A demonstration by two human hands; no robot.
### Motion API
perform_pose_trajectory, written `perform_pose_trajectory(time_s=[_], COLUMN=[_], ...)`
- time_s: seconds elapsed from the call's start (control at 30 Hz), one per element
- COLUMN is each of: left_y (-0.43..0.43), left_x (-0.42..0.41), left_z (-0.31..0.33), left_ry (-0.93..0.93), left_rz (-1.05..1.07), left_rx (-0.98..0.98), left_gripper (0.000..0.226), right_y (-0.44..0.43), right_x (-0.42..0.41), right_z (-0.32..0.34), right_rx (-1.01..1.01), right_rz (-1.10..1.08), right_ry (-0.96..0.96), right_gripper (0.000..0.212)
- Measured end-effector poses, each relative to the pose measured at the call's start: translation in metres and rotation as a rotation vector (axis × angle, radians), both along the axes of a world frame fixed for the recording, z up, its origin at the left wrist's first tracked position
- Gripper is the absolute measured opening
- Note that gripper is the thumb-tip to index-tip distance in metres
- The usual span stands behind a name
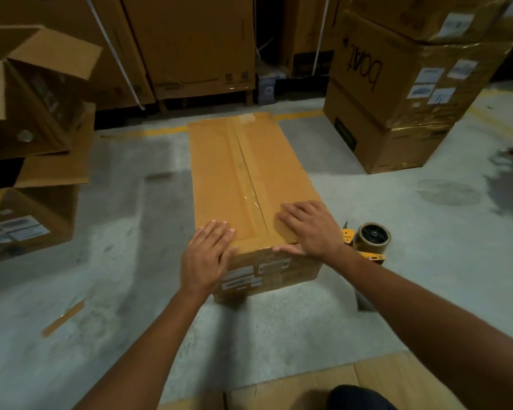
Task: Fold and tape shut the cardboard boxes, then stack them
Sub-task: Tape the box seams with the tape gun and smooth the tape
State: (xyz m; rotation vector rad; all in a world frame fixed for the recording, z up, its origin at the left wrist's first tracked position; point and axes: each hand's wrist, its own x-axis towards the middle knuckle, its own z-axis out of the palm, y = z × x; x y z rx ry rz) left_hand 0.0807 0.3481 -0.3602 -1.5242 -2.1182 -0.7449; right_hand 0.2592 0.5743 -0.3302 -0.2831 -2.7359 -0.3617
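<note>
Sitting flat on the concrete floor (427, 261), right in front of the person, is one long cardboard box (219, 173), running lengthwise away from the camera. Its top flaps are down and a shiny strip of tape (240, 149) runs along the centre seam from the far end to the near end. White labels (240, 278) are stuck on the near end face, but they're too blurry to read.

Both hands are on the near end of the box. The left hand (206, 255) lies flat over the near left corner, fingers straight and together, gripping nothing. The right hand (308, 229) is spread flat on the top just right of the seam, with the thumb lying along the near top edge, also not holding anything.

Just beside the box on the right, on the floor, is a tape dispenser (369, 239) with a yellow frame and a brown roll.

Further out, a loose bit of brown tape (64, 318) lies on the floor to the left. Open boxes (36, 93) with their flaps up are piled at the left, and a stack of taped boxes (397, 93) stands at the right, one with "boat" scrawled on it upside down. More big cartons (190, 45) line the back, behind a yellow floor line (160, 132), and flattened cardboard (293, 392) lies at the bottom edge.
</note>
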Motion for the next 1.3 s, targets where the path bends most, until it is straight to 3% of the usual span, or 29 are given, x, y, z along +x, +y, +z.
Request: perform_pose_trajectory(time_s=[0.17,0.3,0.43,0.53,0.67,0.77,0.9,1.0,1.1,1.3], left_y=[0.017,0.031,0.033,0.024,0.009,0.014,0.037,0.055,0.07,0.05], left_x=[0.028,0.042,0.048,0.048,0.035,0.024,-0.006,-0.032,-0.038,-0.053], left_z=[0.0,0.014,0.03,0.029,0.036,0.051,0.058,0.058,0.056,0.056], left_ry=[-0.406,-0.785,-0.842,-0.765,-0.6,-0.635,-0.841,-0.945,-0.918,-0.779], left_rz=[0.282,0.534,0.61,0.548,0.449,0.42,0.487,0.574,0.673,0.755], left_rx=[0.324,0.524,0.559,0.331,-0.163,-0.34,-0.336,-0.299,-0.301,-0.354], left_gripper=[0.044,0.041,0.043,0.038,0.054,0.067,0.076,0.066,0.059,0.056], right_y=[-0.038,-0.06,-0.063,-0.066,-0.06,-0.038,-0.008,0.018,0.035,0.025], right_x=[-0.003,-0.019,-0.026,-0.021,-0.013,-0.01,-0.015,-0.025,-0.033,-0.034], right_z=[-0.019,-0.017,-0.01,0.0,0.024,0.042,0.049,0.048,0.041,0.048], right_rx=[-0.279,-0.628,-0.802,-0.885,-0.771,-0.804,-0.939,-1.082,-1.192,-1.186], right_rz=[-0.534,-0.801,-0.908,-0.925,-1.005,-0.973,-0.851,-0.829,-0.803,-0.748], right_ry=[0.429,0.613,0.754,0.688,0.324,0.148,0.093,0.083,0.09,0.028], right_gripper=[0.044,0.044,0.036,0.038,0.048,0.055,0.053,0.054,0.056,0.059])
